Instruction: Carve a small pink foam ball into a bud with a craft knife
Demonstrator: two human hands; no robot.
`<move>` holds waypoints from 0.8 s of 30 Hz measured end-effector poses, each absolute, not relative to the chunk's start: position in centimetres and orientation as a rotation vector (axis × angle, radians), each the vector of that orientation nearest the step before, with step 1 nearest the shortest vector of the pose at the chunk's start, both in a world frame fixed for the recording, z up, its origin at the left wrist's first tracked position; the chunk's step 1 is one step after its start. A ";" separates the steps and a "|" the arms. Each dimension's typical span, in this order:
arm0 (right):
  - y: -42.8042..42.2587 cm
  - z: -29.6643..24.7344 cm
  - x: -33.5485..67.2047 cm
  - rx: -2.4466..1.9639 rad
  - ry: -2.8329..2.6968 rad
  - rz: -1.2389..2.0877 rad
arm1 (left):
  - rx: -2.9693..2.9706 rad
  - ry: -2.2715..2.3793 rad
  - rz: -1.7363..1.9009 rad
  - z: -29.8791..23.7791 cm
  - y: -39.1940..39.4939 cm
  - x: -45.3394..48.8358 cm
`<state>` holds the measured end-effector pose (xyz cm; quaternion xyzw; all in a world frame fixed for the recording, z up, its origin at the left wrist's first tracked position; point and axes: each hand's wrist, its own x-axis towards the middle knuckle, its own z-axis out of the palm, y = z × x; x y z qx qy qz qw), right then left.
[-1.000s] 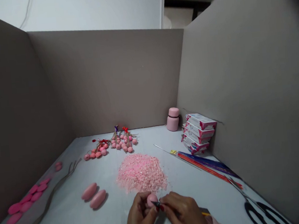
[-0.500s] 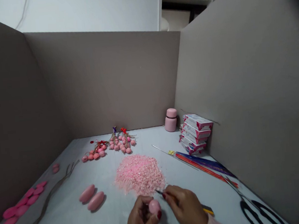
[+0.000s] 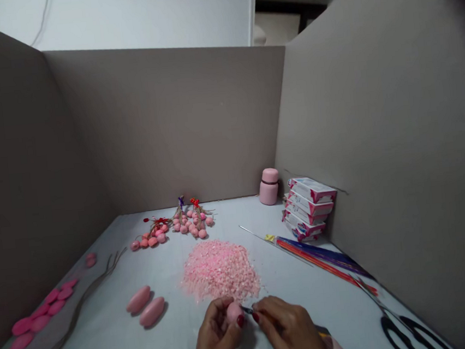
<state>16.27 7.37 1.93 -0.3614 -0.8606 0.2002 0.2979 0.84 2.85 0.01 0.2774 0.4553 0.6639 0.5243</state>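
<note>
My left hand (image 3: 217, 338) is closed around a small pink ball (image 3: 233, 312) at the bottom centre of the view. My right hand (image 3: 288, 331) pinches a thin dark-tipped tool (image 3: 247, 309), whose tip meets the ball's right side; a yellow end (image 3: 322, 331) of the tool sticks out behind the hand. Just beyond both hands lies a heap of pale pink flakes (image 3: 220, 269) on the light table (image 3: 182, 333).
Two pink oval pieces (image 3: 145, 306) lie left of the hands. Clusters of pink balls on strings (image 3: 180, 225) sit further back. Flat pink ovals (image 3: 40, 316) and a grey strip (image 3: 80, 304) lie left. Right: pink jar (image 3: 269, 186), stacked boxes (image 3: 309, 206), coloured sticks (image 3: 323, 257), black scissors (image 3: 407, 330). Grey partitions enclose the table.
The tool tip, held apart from the ball half a second ago, is back against its right side. The left hand has raised the ball slightly toward the flake heap.
</note>
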 end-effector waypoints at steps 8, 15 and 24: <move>7.1 1.7 16.1 -0.894 -2.330 0.532 | 0.723 1.030 1.541 0.1 2.8 0.8; 8.3 1.8 16.5 -1.115 -2.215 0.504 | 0.775 1.052 1.440 0.4 2.7 1.1; 7.4 2.4 15.9 -1.008 -2.217 0.576 | 0.647 1.101 1.561 -0.1 3.1 0.4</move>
